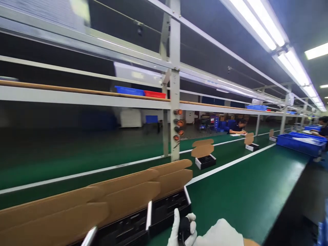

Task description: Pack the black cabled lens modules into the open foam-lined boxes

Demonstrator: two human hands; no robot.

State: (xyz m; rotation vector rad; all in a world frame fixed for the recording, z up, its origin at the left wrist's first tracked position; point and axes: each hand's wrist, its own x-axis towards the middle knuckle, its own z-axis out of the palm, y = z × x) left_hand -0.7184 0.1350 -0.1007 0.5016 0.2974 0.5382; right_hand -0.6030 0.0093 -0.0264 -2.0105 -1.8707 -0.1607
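Note:
At the bottom edge, my left hand [174,235], in a white glove, is closed around a small rounded black object [183,229]. Its thumb points up on one side and the fingers curl over the other; the object's kind does not show clearly. Close by on the right is my right hand [220,234], also white-gloved, back upward, its fingers hidden or cut off by the frame. Beside the left hand stands an open carton [187,196] with a black compartmented insert and raised brown lid. Another open carton [149,215] adjoins it on the left.
More open boxes [205,161] stand along the green belt [238,188]. Blue bins [298,143] sit farther right. A white post [175,82] with orange sockets supports a shelf holding blue [130,91] and red trays [155,94]. A person [238,127] sits beyond the line.

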